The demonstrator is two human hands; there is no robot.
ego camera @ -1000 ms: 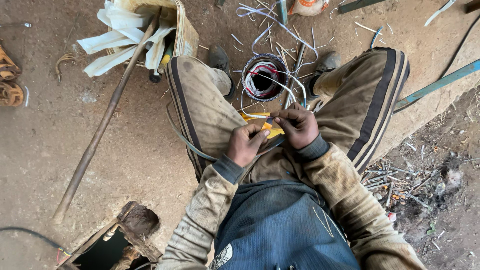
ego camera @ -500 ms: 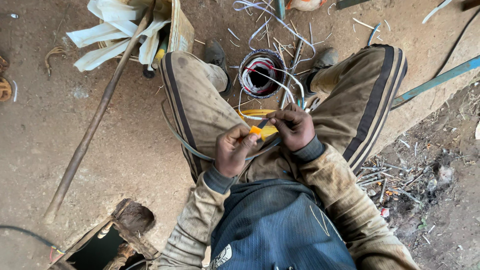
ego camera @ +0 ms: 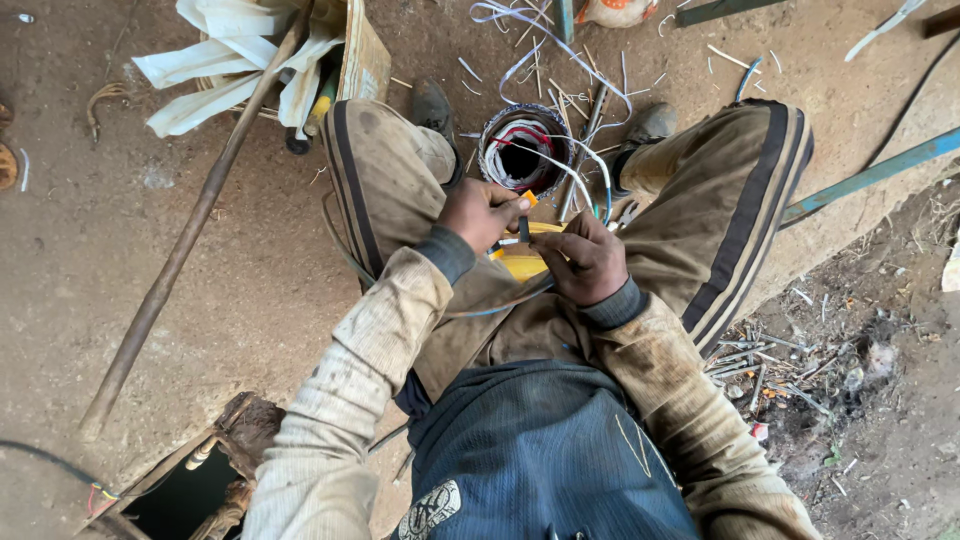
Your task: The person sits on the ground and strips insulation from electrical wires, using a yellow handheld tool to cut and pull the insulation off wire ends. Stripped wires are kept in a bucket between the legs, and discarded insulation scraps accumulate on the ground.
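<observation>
Left hand (ego camera: 480, 212) has lifted toward 12 o'clock versus 0.5 s ago, splitting from the right hand (ego camera: 588, 262); earlier both sat bunched together over the yellow tool.

Left hand now closed, pinching a small orange-tipped piece (ego camera: 528, 200) with a short dark strip (ego camera: 523, 229) hanging below the fingers. Looks like a bit of tape or sleeve; too small to be sure.

Right hand closed narrow, fingers curled at 4 o'clock from the left hand, touching the strip's lower end. It seems to grip a thin wire (ego camera: 578, 182) that runs up toward 12 o'clock into the stator-like wound coil (ego camera: 524, 150) on the ground between the shoes.

Yellow tool (ego camera: 525, 262) lies in the lap just under both hands, partly hidden.

Read: the pull-apart suggests the strip is being stretched or peeled against the wire, so work is at the wire end, not at the coil itself.

Long wooden pole (ego camera: 190, 240) lies at 9 o'clock, well apart.
</observation>
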